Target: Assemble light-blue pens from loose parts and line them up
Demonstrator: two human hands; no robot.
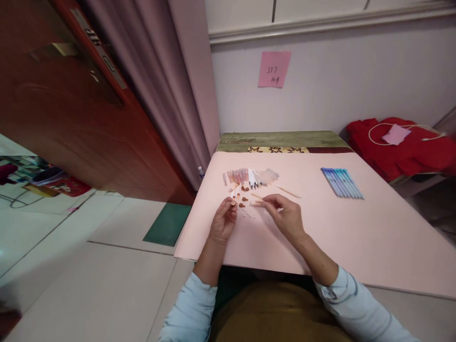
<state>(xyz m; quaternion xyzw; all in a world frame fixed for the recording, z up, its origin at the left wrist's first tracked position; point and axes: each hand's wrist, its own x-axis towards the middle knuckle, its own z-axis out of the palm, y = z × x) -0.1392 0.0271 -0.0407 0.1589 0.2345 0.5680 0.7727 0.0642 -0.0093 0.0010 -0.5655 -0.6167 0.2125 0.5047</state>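
My left hand [223, 222] is closed in a pinch around a small pen part [233, 203], whose round, peach-coloured end faces up. Across from it, my right hand [286, 219] has thumb and fingers together on a pale, thin pen piece [257, 204] pointing left. Between and beyond the hands lie small brown figure-shaped pieces [243, 199]. Farther back there is a row of pinkish clear pen barrels [238, 175], then white refills with dark tips [253, 179] and clear tubes [270, 175]. A slim pale pen [288, 191] lies just past my right hand.
A flat row of blue and purple pens [342, 183] lies at the right of the pink-covered table [338, 242]. Red cloth with a white cable [399, 147] is beyond the right edge. At the left are a curtain [178, 85] and a brown door [89, 118].
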